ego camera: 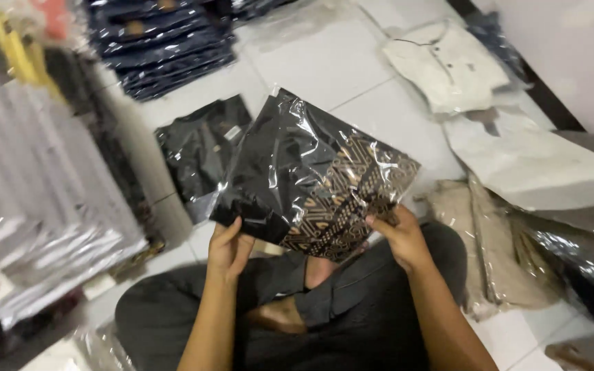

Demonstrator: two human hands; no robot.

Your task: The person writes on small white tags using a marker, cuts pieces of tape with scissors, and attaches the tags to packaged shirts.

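Note:
Both my hands hold up a black folded garment with a gold-brown pattern, sealed in a clear plastic bag (307,172), above my crossed legs. My left hand (229,246) grips the bag's lower left corner. At the lower right edge, my right hand (399,232) pinches the patterned part. The bag is tilted, its far corner pointing away from me.
Another bagged black garment (197,148) lies on the white tiled floor just beyond. A pile of dark blue bagged garments (163,45) sits at the back. Stacks of bagged clothes (32,178) rise on the left. A white shirt (448,65) and beige bagged garments (496,240) lie to the right.

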